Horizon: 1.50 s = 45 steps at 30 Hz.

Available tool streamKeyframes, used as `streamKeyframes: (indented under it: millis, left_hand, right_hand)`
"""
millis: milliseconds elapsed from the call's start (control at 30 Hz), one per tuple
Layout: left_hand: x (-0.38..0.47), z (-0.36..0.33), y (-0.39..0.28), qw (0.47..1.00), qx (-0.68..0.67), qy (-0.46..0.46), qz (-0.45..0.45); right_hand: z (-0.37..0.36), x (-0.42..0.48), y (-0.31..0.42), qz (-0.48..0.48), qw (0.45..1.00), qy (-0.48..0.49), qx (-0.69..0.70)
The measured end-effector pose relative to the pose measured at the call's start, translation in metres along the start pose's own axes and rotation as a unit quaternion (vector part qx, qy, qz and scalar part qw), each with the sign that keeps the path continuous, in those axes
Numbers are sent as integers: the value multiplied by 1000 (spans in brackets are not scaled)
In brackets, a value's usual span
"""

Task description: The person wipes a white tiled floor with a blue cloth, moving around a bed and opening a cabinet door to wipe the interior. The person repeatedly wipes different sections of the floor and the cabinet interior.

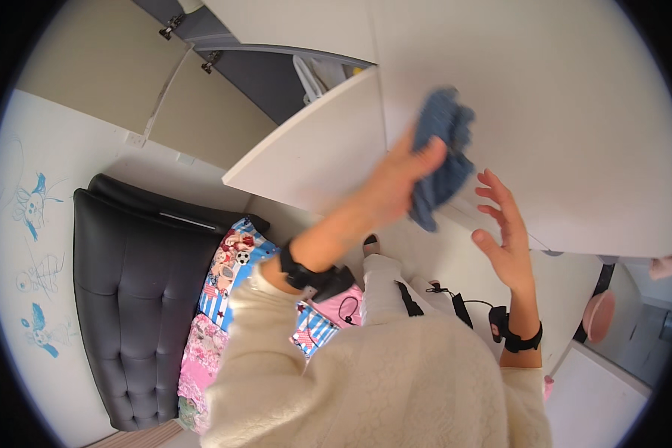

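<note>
Bunched blue cloth, like a damp rag in look, (445, 157) is gripped in my left hand (406, 173), whose thumb lies over its near side. The cloth is in front of a large white cabinet panel (537, 112); whether it touches the panel I cannot tell. To its right my right hand (504, 229) is raised with fingers spread and slightly curled, holding nothing. An open white cabinet door (319, 140) stands at the left of the cloth, partly behind my left forearm. Dark straps with small devices circle both forearms.
Behind the open door, a dark-lined compartment (246, 78) holds pale items. Further left are more open doors (89, 61), a black tufted headboard (145, 302) and a patterned pillow (235, 263). A pink basin (598, 316) is at the right, near a white surface (599, 392).
</note>
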<state>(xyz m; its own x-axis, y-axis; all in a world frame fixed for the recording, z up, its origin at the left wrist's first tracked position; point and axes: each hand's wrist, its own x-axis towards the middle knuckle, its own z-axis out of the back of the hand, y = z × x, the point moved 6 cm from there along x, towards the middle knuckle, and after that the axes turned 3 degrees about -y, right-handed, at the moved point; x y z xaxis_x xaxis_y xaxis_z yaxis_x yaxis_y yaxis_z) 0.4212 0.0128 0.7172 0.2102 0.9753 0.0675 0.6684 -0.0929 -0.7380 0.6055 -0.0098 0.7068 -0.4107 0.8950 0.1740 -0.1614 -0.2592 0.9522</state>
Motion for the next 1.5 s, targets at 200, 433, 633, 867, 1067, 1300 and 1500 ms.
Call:
streamKeyframes:
  millis: [200, 433, 633, 867, 1067, 1300, 1500]
  left_hand:
    - [-13, -98, 141, 972, 32, 157, 173]
    - [-6, -139, 169, 904, 287, 268, 169]
    - [32, -90, 102, 915, 386, 114, 11]
    - [52, 65, -175, 843, 405, -225, -273]
    - [85, 208, -354, 741, 480, -413, -223]
    - [123, 342, -362, 810, 322, -465, -156]
    - [158, 365, -363, 849, 264, -414, -196]
  right_hand:
    - [62, -75, -50, -121, 982, -126, 71]
    - [135, -150, -79, -117, 949, -257, 139]
    - [181, -211, -100, -89, 909, -373, 165]
    - [202, -237, -108, -105, 884, -445, 98]
    - [181, -212, -97, -149, 876, -454, 65]
    - [161, -221, -59, -151, 882, -447, 6]
    - [159, -226, -35, -192, 853, -482, -50]
